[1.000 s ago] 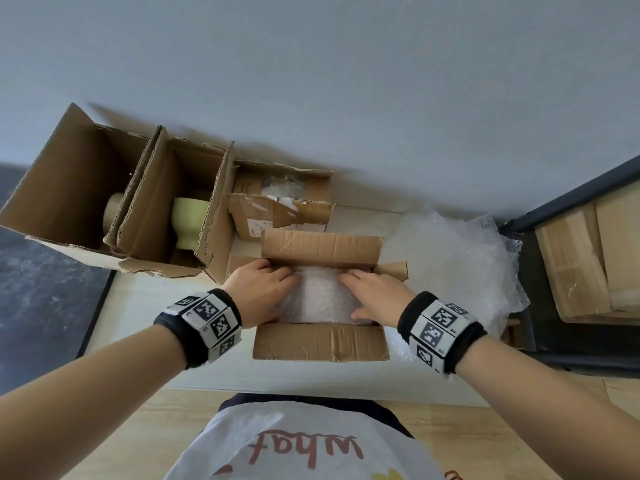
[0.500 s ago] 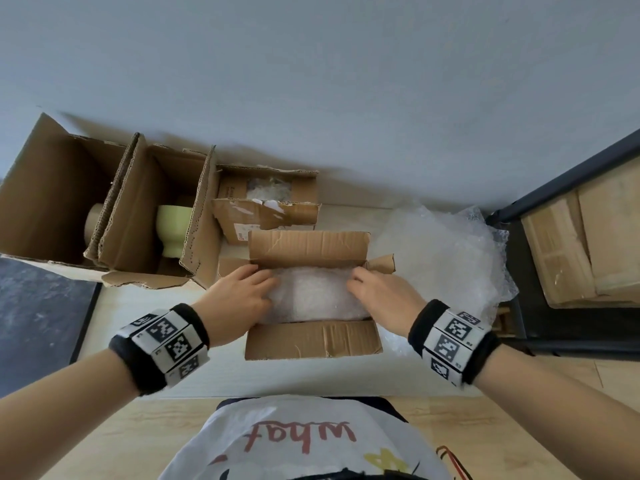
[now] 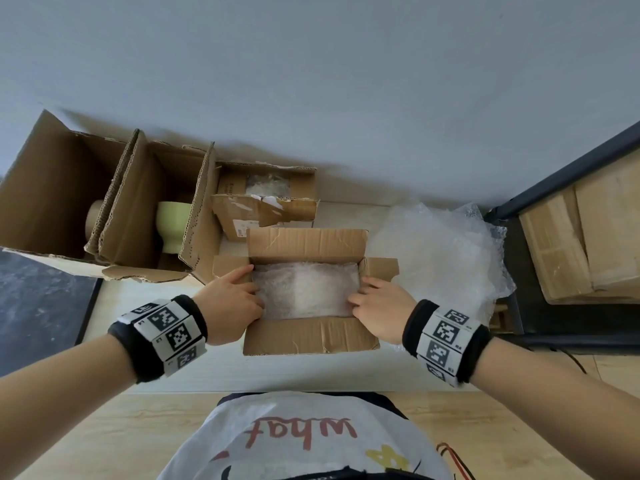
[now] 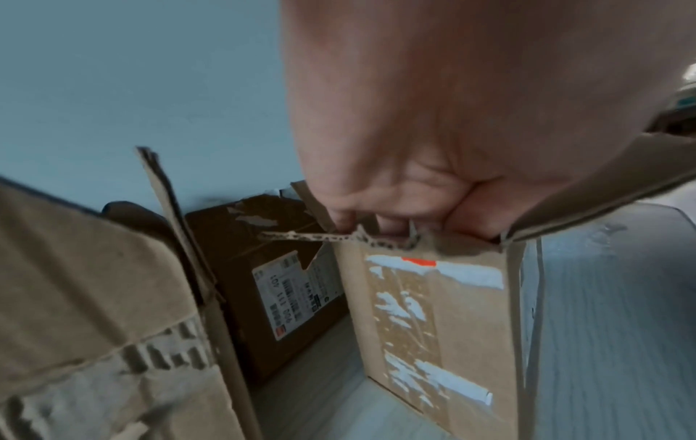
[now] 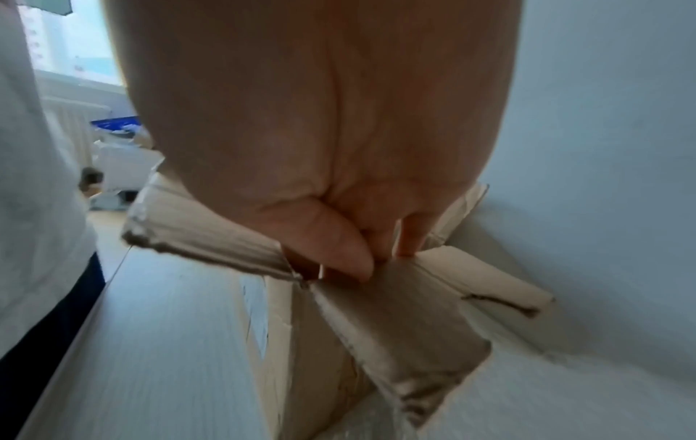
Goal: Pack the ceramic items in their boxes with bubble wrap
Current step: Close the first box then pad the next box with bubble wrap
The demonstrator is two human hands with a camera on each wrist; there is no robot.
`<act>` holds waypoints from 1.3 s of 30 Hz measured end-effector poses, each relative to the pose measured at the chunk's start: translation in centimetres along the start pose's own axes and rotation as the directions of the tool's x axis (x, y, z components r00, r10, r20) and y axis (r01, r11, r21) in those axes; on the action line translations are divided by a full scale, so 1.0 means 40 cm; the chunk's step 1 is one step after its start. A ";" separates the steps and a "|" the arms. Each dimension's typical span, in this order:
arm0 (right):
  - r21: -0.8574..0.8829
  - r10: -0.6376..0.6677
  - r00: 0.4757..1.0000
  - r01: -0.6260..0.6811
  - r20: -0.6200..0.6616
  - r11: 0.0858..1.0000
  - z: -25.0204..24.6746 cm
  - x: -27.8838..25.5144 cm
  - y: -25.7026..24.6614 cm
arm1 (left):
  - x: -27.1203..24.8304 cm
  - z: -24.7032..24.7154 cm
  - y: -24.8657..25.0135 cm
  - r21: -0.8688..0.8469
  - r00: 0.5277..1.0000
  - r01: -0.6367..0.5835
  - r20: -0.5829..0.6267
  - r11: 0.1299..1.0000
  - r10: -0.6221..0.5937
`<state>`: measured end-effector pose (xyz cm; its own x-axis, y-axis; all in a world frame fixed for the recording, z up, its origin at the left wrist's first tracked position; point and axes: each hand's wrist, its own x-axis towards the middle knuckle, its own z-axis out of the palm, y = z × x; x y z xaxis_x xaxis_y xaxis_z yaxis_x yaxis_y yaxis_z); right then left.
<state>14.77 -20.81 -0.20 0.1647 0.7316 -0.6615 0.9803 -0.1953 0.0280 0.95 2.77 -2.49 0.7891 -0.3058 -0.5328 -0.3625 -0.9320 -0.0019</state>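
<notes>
The box [image 3: 308, 336] sits on the table [image 3: 207, 370] straight in front of the person, all four flaps open, its long axis running left to right between the two hands. The left hand [image 3: 230, 303] is at the box's left end, fingers curled over the end wall and dipping inside; the right hand [image 3: 379, 306] mirrors it at the right end. Both are equally near, each gripping its own end. Between them the wrap [image 3: 306, 292] fills the opening; whatever ceramic piece it covers is hidden. Judged from this, the next move is to fold the side flaps [image 3: 381, 268] inward, each lying just outboard of its hand.

Past the box, loose bubble wrap [image 3: 440, 258] is heaped to the right, and a smaller box [image 3: 263, 206] with wrap inside stands behind. Far left, two big cartons [image 3: 114, 209] lie on their sides against the wall; a green pot [image 3: 173, 225] shows in the nearer one, unpacked.

The head view gives the layout but hides the fingertips. The left wrist view shows the fingers [image 4: 391, 226] hooked over the torn top edge, and a label-scarred end wall. The right wrist view shows the thumb [image 5: 339, 250] pressed against the flap's fold.
</notes>
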 end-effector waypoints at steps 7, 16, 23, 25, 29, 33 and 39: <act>0.109 -0.007 0.988 0.024 -0.157 0.994 0.029 -0.041 0.014 | -0.052 0.001 0.002 -0.281 0.967 0.067 -0.218 0.957 -0.132; 0.766 0.658 0.582 -0.089 -0.479 0.636 0.122 -0.117 0.035 | -0.192 0.119 0.033 -0.781 0.724 0.232 -0.258 0.579 -0.639; 0.737 0.487 0.761 -0.017 -0.429 0.676 0.177 -0.099 -0.012 | -0.170 0.155 0.064 -0.719 0.806 0.226 -0.240 0.657 -0.540; 0.706 0.429 0.793 0.002 -0.433 0.708 0.179 -0.092 -0.022 | -0.159 0.147 0.074 -0.703 0.823 0.187 -0.270 0.686 -0.500; 0.650 0.374 0.825 -0.011 -0.423 0.760 0.184 -0.086 -0.026 | -0.142 0.147 0.073 -0.673 0.874 0.144 -0.258 0.726 -0.412; 0.593 0.338 0.831 -0.012 -0.443 0.805 0.192 -0.088 -0.018 | -0.127 0.145 0.064 -0.594 0.893 0.167 -0.247 0.787 -0.376; 0.698 0.347 0.846 0.040 -0.404 0.715 0.185 -0.083 -0.017 | -0.109 0.132 0.043 -0.564 0.913 0.184 -0.206 0.805 -0.353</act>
<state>12.77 -27.96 -3.56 0.5238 0.8150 -0.2477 0.6312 -0.5666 -0.5296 -5.73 3.53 -4.64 0.9501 0.0100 -0.3117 0.1336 -0.9162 0.3779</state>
